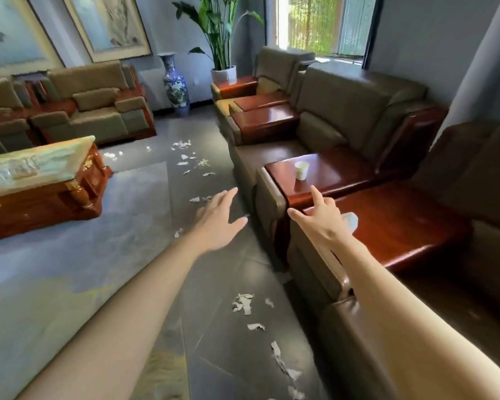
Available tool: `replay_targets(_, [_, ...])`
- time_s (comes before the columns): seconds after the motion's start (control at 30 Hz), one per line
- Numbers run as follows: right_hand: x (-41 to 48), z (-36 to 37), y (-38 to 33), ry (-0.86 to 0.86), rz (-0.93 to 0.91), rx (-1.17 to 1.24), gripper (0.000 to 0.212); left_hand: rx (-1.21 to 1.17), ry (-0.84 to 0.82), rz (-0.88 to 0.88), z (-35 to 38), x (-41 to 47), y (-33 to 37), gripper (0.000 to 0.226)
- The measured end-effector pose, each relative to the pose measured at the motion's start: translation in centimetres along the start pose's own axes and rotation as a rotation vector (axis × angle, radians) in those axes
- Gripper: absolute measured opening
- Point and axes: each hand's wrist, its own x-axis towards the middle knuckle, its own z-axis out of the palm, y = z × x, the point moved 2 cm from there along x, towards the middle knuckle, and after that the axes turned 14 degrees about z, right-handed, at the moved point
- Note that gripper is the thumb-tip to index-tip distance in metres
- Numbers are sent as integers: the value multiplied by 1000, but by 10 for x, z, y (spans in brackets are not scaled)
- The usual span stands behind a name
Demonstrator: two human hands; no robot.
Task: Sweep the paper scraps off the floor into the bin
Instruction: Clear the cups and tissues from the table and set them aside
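Fingers of the left hand (pixel 218 226) were spread straight at mid-frame and held nothing. Those of the right hand (pixel 322 220) splayed likewise, empty, over the edge of the wooden side table (pixel 401 226). Paper scraps (pixel 243 304) trailed along the dark floor (pixel 220 350) from centre to lower centre. No broom or bin showed. With nothing to sweep with, scraps near the sofa base could get missed, and a stray right-hand reach might tip the paper cup (pixel 301 170).

You have torn white paper scraps (pixel 243 304) lying flat along the dark tiled floor (pixel 223 272) beside the sofas (pixel 344 116). A crumpled cluster and a long strip lie near you, a few sit mid-aisle, and a wider scatter lies towards the vase (pixel 174 82).
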Motion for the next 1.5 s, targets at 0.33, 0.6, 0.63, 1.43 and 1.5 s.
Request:
replay_targets(0.33, [199, 7, -44, 84, 292, -11, 78, 55, -177, 331, 21, 268, -87, 69])
replay_targets(0.6, [292, 53, 6, 205, 694, 84, 77, 148, -332, 628, 107, 446, -131, 68])
replay_targets(0.63, [296, 60, 12, 192, 735, 90, 77, 160, -356, 637, 115, 458, -135, 68])
replay_targets(1.43, [483, 166, 174, 226, 1079, 97, 73, -112, -225, 326, 360, 674, -163, 108])
replay_targets(1.5, [494, 165, 169, 214, 1052, 164, 68, -122, -224, 287, 364, 680, -164, 109])
